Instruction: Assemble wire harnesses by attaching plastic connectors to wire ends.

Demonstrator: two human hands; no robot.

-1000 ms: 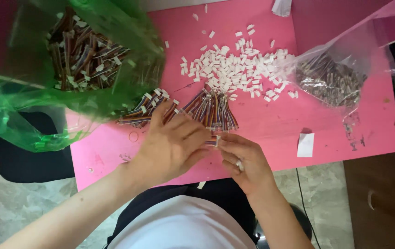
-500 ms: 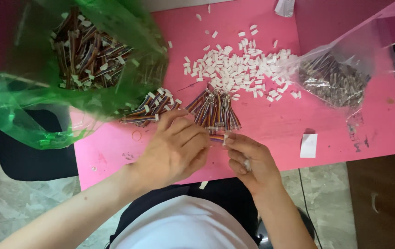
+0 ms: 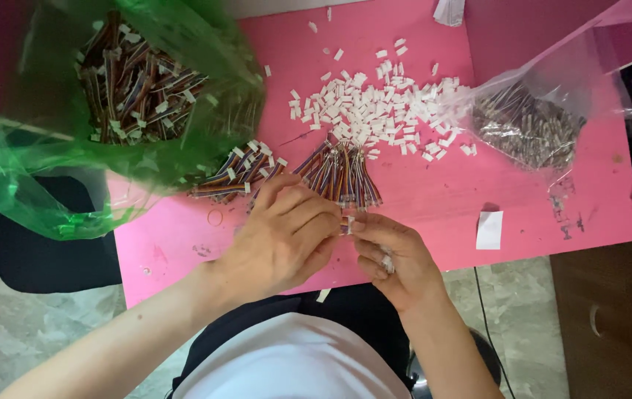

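Observation:
My left hand (image 3: 283, 236) and my right hand (image 3: 390, 255) meet over the near edge of a pink table (image 3: 434, 207). Their fingertips pinch a small white connector with short coloured wires (image 3: 346, 222) between them. Just beyond the hands lies a fanned bundle of multicoloured wires (image 3: 339, 171). A second bundle with white connectors on its ends (image 3: 236, 176) lies to its left. Farther back sits a heap of small white plastic connectors (image 3: 375, 111).
A green plastic bag (image 3: 131, 96) full of wire harnesses takes up the left of the table. A clear bag (image 3: 530, 125) of wire pieces lies at the right. A white paper slip (image 3: 489, 230) and a rubber band (image 3: 215, 217) lie near the front edge.
Both hands stay together at the same spot, with small finger movements on the connector. The view has shifted slightly.

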